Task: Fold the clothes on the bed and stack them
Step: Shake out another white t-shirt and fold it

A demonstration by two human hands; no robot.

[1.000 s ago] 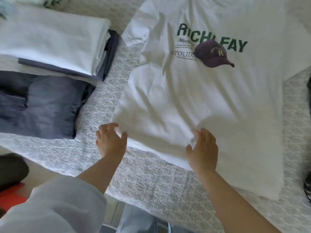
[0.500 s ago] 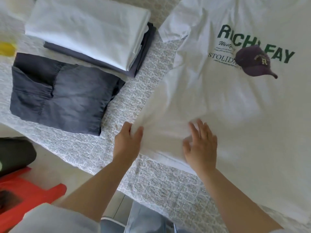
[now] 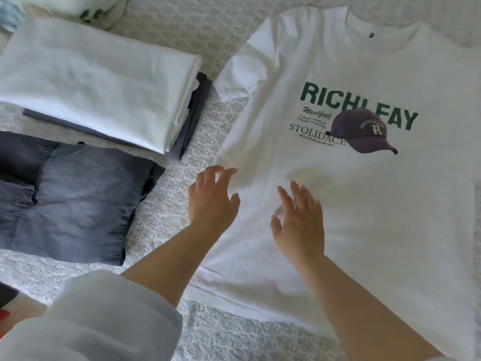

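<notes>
A white T-shirt (image 3: 364,204) with green lettering and a purple cap print lies spread face up on the patterned bed cover (image 3: 166,194). My left hand (image 3: 212,198) hovers over the shirt's left side edge, fingers loosely bent and holding nothing. My right hand (image 3: 299,221) lies flat over the shirt's lower middle, fingers straight and spread. To the left a folded white garment (image 3: 96,82) tops a folded dark grey one (image 3: 192,118), and folded grey-blue jeans (image 3: 70,201) lie in front of that stack.
A white item with a green print (image 3: 91,9) sits at the far left top. The bed's near edge runs along the bottom left, with something red (image 3: 4,316) on the floor below. My pale sleeve (image 3: 91,321) fills the lower left.
Both hands have left the shirt's hem and moved up the shirt toward its middle. My view has shifted, showing the collar and the whole print.
</notes>
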